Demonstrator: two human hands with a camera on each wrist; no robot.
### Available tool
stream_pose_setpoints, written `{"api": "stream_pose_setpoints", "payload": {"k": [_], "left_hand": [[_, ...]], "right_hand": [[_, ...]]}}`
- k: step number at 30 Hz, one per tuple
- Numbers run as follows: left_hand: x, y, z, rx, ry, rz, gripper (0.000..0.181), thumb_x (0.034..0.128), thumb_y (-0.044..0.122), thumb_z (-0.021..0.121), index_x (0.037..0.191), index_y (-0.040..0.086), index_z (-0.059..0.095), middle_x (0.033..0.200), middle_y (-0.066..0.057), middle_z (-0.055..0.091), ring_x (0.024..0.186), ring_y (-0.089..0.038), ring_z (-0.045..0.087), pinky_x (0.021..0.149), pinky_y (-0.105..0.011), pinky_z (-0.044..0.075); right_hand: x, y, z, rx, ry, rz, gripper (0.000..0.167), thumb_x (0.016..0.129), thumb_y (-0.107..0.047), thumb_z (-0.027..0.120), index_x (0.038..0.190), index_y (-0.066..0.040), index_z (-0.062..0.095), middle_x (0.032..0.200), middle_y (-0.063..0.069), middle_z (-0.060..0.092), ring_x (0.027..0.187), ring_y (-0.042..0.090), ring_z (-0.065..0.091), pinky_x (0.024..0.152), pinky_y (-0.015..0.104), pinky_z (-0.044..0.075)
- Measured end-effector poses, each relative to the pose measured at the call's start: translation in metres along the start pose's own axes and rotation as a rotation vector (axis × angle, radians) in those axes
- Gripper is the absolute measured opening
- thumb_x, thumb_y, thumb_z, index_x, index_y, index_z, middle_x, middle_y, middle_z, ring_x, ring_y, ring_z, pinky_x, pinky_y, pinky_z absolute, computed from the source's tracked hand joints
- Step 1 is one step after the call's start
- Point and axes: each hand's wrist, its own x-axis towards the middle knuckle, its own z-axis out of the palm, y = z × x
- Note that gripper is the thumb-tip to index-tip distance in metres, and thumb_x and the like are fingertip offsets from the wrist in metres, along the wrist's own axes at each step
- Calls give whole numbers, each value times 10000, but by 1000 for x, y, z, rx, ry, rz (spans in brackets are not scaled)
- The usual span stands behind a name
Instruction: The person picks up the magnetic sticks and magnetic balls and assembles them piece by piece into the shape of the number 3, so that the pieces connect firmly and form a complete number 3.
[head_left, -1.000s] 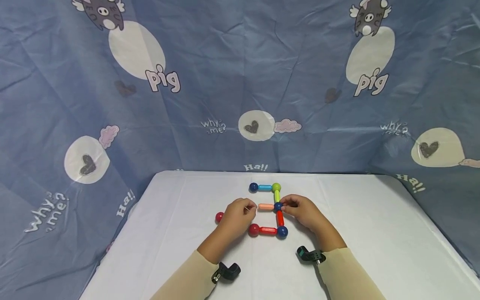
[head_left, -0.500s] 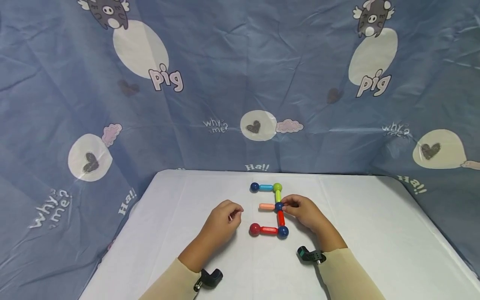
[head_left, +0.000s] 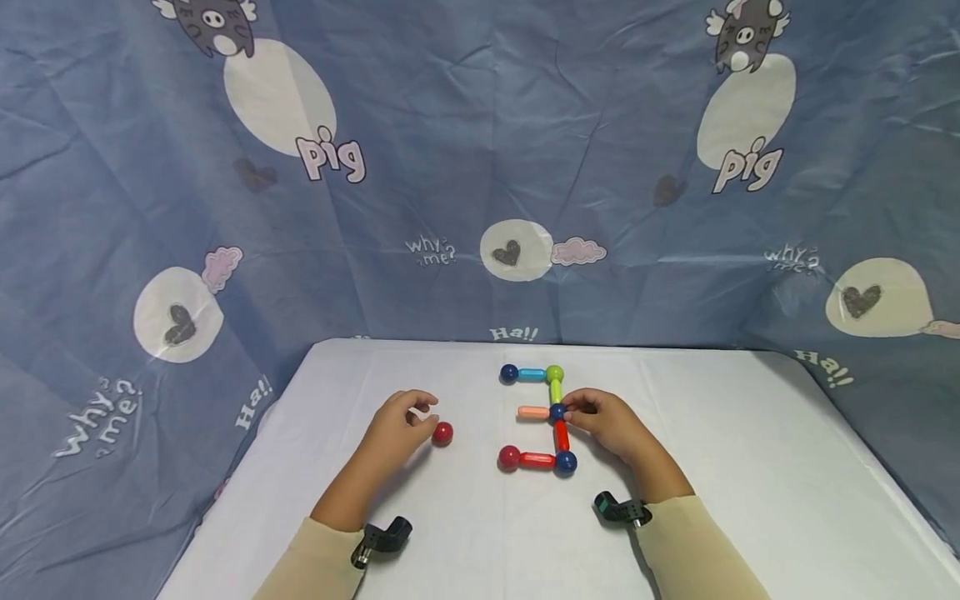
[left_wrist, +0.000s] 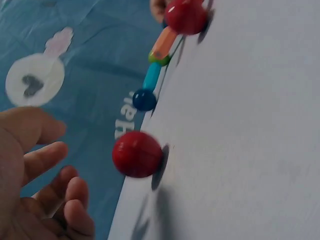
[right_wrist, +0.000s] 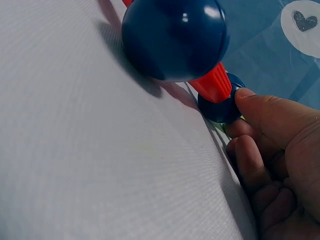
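A loose red ball (head_left: 442,433) lies on the white tabletop. Just left of it is my left hand (head_left: 396,427), fingers loosely bent and thumb apart from them; the left wrist view shows a gap between fingers and ball. My right hand (head_left: 609,423) pinches the middle blue ball (head_left: 557,413) of a joined rod-and-ball figure. From that ball an orange rod (head_left: 533,412) points left with a free end. A yellow-green rod (head_left: 556,392) leads up to a green ball (head_left: 554,374), and a red rod (head_left: 562,436) leads down to a lower blue ball (head_left: 566,462).
The figure's top arm is a light blue rod (head_left: 532,375) ending in a dark blue ball (head_left: 509,374). Its bottom arm is another red rod (head_left: 537,461) with a red end ball (head_left: 509,458). A patterned blue cloth (head_left: 637,208) hangs behind the table (head_left: 750,433).
My left hand has moved left, away from the orange rod's free end, to beside the loose red ball. The right hand stays at the middle blue ball.
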Motion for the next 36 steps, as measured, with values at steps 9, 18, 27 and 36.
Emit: {"api": "stream_pose_setpoints", "payload": {"k": [9, 18, 27, 36], "left_hand": [[3, -16, 5, -1, -175, -24, 475, 905, 214, 817, 1343, 126, 656, 1269, -79, 632, 963, -181, 568, 793, -337, 492], [-2, -17, 10, 44, -186, 4, 442, 869, 151, 853, 1275, 197, 684, 1173, -12, 640, 882, -145, 560, 774, -340, 477], [0, -18, 17, 108, -185, 9, 323, 911, 167, 814, 1209, 189, 691, 1081, 4, 652, 873, -147, 551, 786, -352, 474], [0, -15, 15, 117, -174, -16, 310, 910, 188, 821, 1194, 206, 699, 1062, 19, 669, 880, -151, 565, 784, -359, 483]], "right_hand": [[-3, 2, -4, -26, -7, 9, 220, 961, -206, 772, 1179, -181, 749, 1124, 4, 731, 1058, 203, 628, 1000, 428, 516], [-1, -1, -4, -12, -12, 2, 235, 953, -198, 781, 1185, -172, 747, 1107, 6, 726, 1042, 208, 619, 985, 409, 509], [-1, -1, -2, -13, -6, 18, 232, 958, -206, 776, 1185, -171, 747, 1133, 6, 725, 1055, 205, 613, 991, 426, 506], [0, 0, -1, -9, -12, 12, 228, 965, -201, 765, 1189, -167, 744, 1132, 12, 724, 1054, 208, 612, 982, 407, 509]]}}
